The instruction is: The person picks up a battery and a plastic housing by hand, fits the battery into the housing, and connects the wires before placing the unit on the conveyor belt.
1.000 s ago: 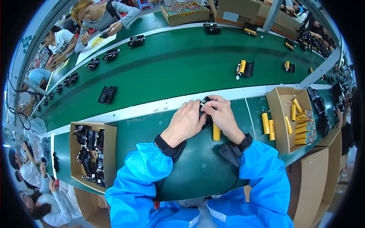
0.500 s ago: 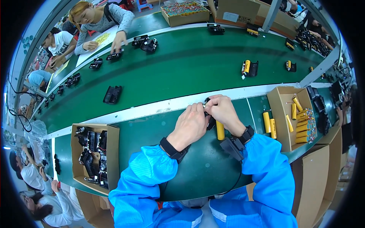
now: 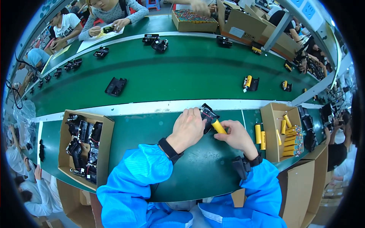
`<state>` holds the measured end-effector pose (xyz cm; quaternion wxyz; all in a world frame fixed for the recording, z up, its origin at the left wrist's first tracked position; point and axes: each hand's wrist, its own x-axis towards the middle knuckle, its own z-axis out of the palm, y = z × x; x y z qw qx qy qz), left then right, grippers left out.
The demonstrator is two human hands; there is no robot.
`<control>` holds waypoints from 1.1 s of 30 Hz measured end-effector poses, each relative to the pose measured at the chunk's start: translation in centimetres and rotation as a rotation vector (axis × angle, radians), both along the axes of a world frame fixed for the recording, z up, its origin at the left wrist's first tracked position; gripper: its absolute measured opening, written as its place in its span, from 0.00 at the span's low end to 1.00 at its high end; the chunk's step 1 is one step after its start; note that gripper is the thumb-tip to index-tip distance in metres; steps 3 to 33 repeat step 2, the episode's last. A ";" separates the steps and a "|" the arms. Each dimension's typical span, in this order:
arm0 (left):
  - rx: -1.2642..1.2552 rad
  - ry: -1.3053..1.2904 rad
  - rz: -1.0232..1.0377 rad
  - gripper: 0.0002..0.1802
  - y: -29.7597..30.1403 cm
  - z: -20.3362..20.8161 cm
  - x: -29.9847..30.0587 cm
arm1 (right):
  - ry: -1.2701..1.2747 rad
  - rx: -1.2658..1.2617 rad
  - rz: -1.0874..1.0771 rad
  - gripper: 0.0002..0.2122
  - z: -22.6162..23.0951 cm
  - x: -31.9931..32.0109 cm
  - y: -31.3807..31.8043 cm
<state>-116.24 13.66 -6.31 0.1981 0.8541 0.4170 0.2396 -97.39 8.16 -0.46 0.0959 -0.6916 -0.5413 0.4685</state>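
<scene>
My left hand (image 3: 189, 126) is closed around a black plastic housing (image 3: 207, 113) with small electronic parts in it, near the white edge strip of the bench. A yellow cylindrical battery (image 3: 219, 127) slants out of the housing's lower right. The fingertips of my right hand (image 3: 238, 136) grip the battery's free end. The left fingers cover part of the housing, and how the battery is joined to it cannot be made out.
Left stands a cardboard box (image 3: 105, 152) of black housings. On the right, a box (image 3: 269, 117) holds yellow batteries, with loose batteries (image 3: 258, 133) beside it. Beyond the white strip, a green belt (image 3: 171, 81) carries housings, some with batteries. A metal post (image 3: 318, 86) rises at right.
My right hand has shifted right and down to the battery's end. The housing now shows more. Across the belt, a person's hands have drawn back with a dark piece. My view has shifted slightly.
</scene>
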 end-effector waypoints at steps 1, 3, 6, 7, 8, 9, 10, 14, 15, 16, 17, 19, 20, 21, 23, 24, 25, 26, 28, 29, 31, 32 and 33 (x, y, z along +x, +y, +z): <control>0.005 0.007 0.004 0.19 -0.2 -0.1 0.2 | -0.311 0.213 0.093 0.26 0.2 -0.1 -0.1; -0.008 0.017 0.010 0.20 -0.2 -0.2 0.3 | -0.622 0.426 0.188 0.28 0.1 -0.4 -0.4; -0.008 0.017 0.010 0.20 -0.2 -0.2 0.3 | -0.622 0.426 0.188 0.28 0.1 -0.4 -0.4; -0.008 0.017 0.010 0.20 -0.2 -0.2 0.3 | -0.622 0.426 0.188 0.28 0.1 -0.4 -0.4; -0.008 0.017 0.010 0.20 -0.2 -0.2 0.3 | -0.622 0.426 0.188 0.28 0.1 -0.4 -0.4; -0.008 0.017 0.010 0.20 -0.2 -0.2 0.3 | -0.622 0.426 0.188 0.28 0.1 -0.4 -0.4; -0.008 0.017 0.010 0.20 -0.2 -0.2 0.3 | -0.622 0.426 0.188 0.28 0.1 -0.4 -0.4; -0.008 0.017 0.010 0.20 -0.2 -0.2 0.3 | -0.622 0.426 0.188 0.28 0.1 -0.4 -0.4; -0.008 0.017 0.010 0.20 -0.2 -0.2 0.3 | -0.622 0.426 0.188 0.28 0.1 -0.4 -0.4; -0.008 0.017 0.010 0.20 -0.2 -0.2 0.3 | -0.622 0.426 0.188 0.28 0.1 -0.4 -0.4; -0.008 0.017 0.010 0.20 -0.2 -0.2 0.3 | -0.622 0.426 0.188 0.28 0.1 -0.4 -0.4; -0.008 0.017 0.010 0.20 -0.2 -0.2 0.3 | -0.622 0.426 0.188 0.28 0.1 -0.4 -0.4; -0.008 0.017 0.010 0.20 -0.2 -0.2 0.3 | -0.622 0.426 0.188 0.28 0.1 -0.4 -0.4; -0.008 0.017 0.010 0.20 -0.2 -0.2 0.3 | -0.622 0.426 0.188 0.28 0.1 -0.4 -0.4; -0.008 0.017 0.010 0.20 -0.2 -0.2 0.3 | -0.622 0.426 0.188 0.28 0.1 -0.4 -0.4; -0.008 0.017 0.010 0.20 -0.2 -0.2 0.3 | -0.622 0.426 0.188 0.28 0.1 -0.4 -0.4; -0.008 0.017 0.010 0.20 -0.2 -0.2 0.3 | -0.622 0.426 0.188 0.28 0.1 -0.4 -0.4; -0.008 0.017 0.010 0.20 -0.2 -0.2 0.3 | -0.622 0.426 0.188 0.28 0.1 -0.4 -0.4; -0.008 0.017 0.010 0.20 -0.2 -0.2 0.3 | -0.622 0.426 0.188 0.28 0.1 -0.4 -0.4; -0.008 0.017 0.010 0.20 -0.2 -0.2 0.3 | -0.622 0.426 0.188 0.28 0.1 -0.4 -0.4; -0.008 0.017 0.010 0.20 -0.2 -0.2 0.3 | -0.622 0.426 0.188 0.28 0.1 -0.4 -0.4; -0.008 0.017 0.010 0.20 -0.2 -0.2 0.3 | -0.622 0.426 0.188 0.28 0.1 -0.4 -0.4; -0.008 0.017 0.010 0.20 -0.2 -0.2 0.3 | -0.622 0.426 0.188 0.28 0.1 -0.4 -0.4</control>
